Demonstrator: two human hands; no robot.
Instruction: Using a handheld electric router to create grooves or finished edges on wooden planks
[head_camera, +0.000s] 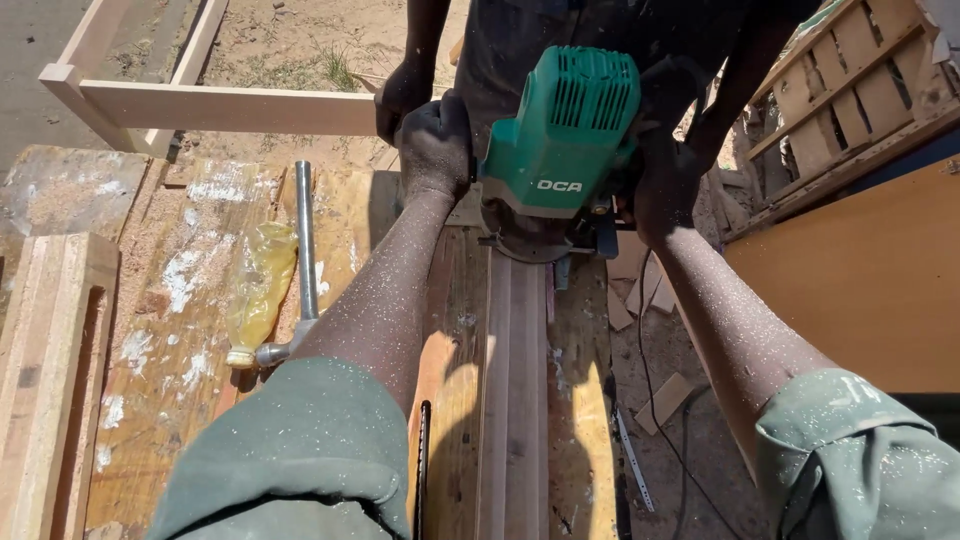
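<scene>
Both arms stretch forward to upper centre; the left hand (436, 145) and right hand (664, 185) clasp the green router (560, 140) on the board (512, 380).

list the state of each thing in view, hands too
left hand: closed on the router's side
right hand: closed on its other side
green router: upright on the board
grooved board: flat, dusted
plastic bottle: lying crumpled
metal hammer: lying unheld

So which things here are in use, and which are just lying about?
In use: router, gripped by left hand and right hand; grooved board under it.

Lying about: plastic bottle, metal bar, wood offcuts, wooden frame.
</scene>
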